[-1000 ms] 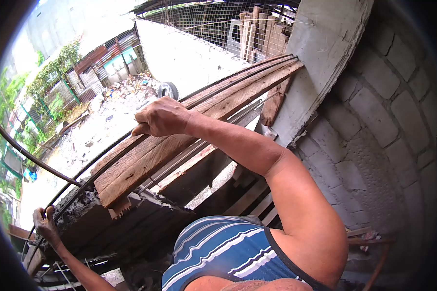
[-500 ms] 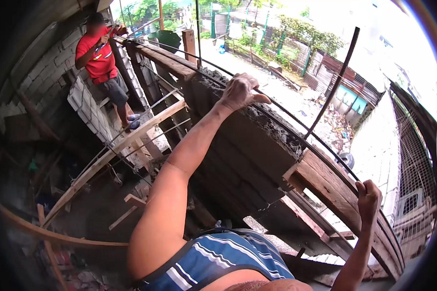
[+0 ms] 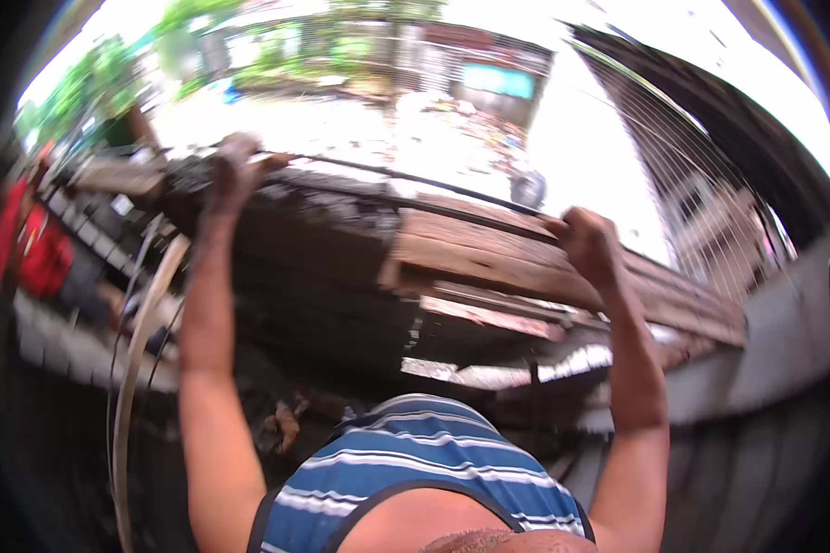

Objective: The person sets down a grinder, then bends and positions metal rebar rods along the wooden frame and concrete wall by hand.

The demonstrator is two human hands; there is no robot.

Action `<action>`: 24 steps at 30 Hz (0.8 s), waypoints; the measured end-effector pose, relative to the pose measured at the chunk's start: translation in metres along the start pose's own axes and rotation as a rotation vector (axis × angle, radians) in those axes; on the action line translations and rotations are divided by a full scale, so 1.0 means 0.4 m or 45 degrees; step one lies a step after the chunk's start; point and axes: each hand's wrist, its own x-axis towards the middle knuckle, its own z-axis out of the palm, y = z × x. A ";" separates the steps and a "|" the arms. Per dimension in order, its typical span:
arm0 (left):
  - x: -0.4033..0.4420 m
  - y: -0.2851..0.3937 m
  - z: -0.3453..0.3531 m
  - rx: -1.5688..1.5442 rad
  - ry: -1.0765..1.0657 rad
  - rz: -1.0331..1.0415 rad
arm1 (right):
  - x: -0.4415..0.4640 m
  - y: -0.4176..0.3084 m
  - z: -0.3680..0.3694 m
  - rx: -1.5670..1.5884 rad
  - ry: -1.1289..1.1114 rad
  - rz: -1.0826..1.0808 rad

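Two dark steel bars run along the top of a rough concrete wall and a wooden beam. Blurred by motion, my left hand lies at the bars over the wall's broken top edge; its grip is smeared. My right hand is closed round a bar above the wooden beam, its fingers curled.
At the far left stands a person in a red shirt, near a long pale wooden strip. Beyond the wall lie rubble, a tyre and a teal panel. Wire mesh rises at the right.
The view has swung left, then partly back right. My left hand has changed from an open-thumbed hold on the wall top to a blurred one; my right hand stays closed at the bar.
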 end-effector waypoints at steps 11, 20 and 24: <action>-0.050 -0.101 0.060 0.086 -0.173 -0.027 | -0.027 0.052 0.000 -0.006 -0.032 0.032; -0.048 -0.095 0.059 0.088 -0.164 -0.043 | -0.033 0.050 -0.006 0.009 -0.020 0.025; -0.044 -0.087 0.055 0.094 -0.176 -0.048 | -0.032 0.056 -0.001 -0.001 0.005 0.000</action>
